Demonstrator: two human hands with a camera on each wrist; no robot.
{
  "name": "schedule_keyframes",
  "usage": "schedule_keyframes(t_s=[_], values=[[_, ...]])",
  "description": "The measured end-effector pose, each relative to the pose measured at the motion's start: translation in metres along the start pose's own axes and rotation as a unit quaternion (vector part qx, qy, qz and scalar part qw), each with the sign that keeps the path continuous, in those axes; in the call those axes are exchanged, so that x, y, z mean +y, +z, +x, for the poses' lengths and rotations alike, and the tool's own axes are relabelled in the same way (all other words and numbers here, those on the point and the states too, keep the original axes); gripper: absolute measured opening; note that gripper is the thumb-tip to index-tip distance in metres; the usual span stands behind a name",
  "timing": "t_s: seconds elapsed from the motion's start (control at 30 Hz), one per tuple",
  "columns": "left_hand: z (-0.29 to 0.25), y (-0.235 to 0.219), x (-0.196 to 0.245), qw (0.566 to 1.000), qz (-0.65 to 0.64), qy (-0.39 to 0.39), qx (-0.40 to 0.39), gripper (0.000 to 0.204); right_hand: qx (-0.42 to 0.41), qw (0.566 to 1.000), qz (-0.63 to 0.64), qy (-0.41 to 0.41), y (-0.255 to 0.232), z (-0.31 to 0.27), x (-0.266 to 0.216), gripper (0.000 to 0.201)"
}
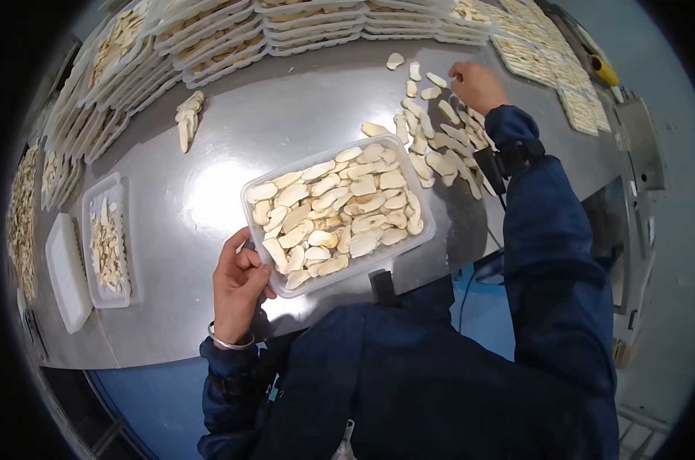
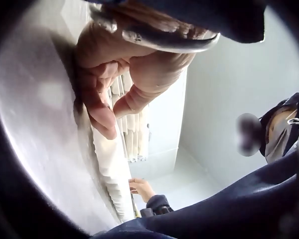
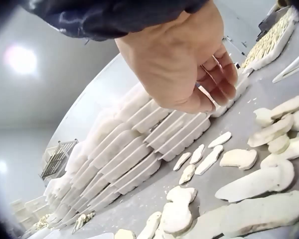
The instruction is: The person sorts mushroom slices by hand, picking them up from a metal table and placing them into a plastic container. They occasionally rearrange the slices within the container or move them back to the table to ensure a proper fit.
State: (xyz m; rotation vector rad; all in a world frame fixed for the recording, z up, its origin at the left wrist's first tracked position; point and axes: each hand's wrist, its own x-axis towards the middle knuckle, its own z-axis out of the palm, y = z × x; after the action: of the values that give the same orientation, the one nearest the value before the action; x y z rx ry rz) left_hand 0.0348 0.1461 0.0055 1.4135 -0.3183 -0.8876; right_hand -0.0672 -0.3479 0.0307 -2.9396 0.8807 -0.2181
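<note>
My left hand (image 1: 240,285) holds the near left corner of a clear plastic tray (image 1: 432,230), thumb on the rim and fingers curled at its side. Rows of pale mushroom slices (image 1: 328,201) fill this tray. In the left wrist view the thumb and fingers of that hand (image 2: 124,74) pinch the tray's edge. Beyond the tray, my right hand (image 1: 479,86) hovers at the far end of a loose spread of mushroom slices (image 1: 443,162). The right wrist view shows this hand (image 3: 189,64) with loosely bent fingers above the slices, and nothing shows in its grasp.
Stacked filled trays (image 1: 309,42) line the table's back and left. More filled trays (image 1: 527,57) lie at the far right. A small heap of slices (image 1: 188,119) sits at back left. At left are a tray of small pieces (image 1: 125,230) and a white empty-looking tray (image 1: 68,272).
</note>
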Motion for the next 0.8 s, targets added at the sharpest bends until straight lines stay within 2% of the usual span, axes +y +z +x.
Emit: schedule_keyframes(t_s=[0.07,0.17,0.33,0.43,0.53,0.73,0.8], values=[[-0.001,0.000,0.001,1.000,0.001,-0.004,0.003,0.056,0.016,1.000,-0.011,-0.024,0.017,0.010,0.005,0.028],[-0.001,0.000,0.002,1.000,-0.005,-0.008,0.001,0.056,-0.001,1.000,-0.001,-0.009,0.029,0.018,0.008,0.029],[0.001,0.001,0.005,1.000,-0.001,-0.024,0.001,0.057,0.008,0.999,0.003,-0.036,0.036,0.018,0.013,0.026],[0.001,0.001,0.004,1.000,-0.002,-0.023,-0.006,0.057,0.007,0.999,0.008,-0.048,0.036,0.018,0.013,0.025],[0.000,0.002,0.003,1.000,-0.005,-0.017,-0.007,0.056,-0.035,0.999,-0.006,-0.016,0.030,0.017,0.006,0.026],[0.003,0.010,0.002,0.999,0.001,-0.033,-0.023,0.057,-0.030,0.999,-0.019,0.001,0.032,0.016,0.005,0.027],[0.004,0.011,0.001,0.999,0.001,-0.030,-0.026,0.057,0.011,0.999,0.006,-0.036,0.023,0.009,-0.006,0.027]])
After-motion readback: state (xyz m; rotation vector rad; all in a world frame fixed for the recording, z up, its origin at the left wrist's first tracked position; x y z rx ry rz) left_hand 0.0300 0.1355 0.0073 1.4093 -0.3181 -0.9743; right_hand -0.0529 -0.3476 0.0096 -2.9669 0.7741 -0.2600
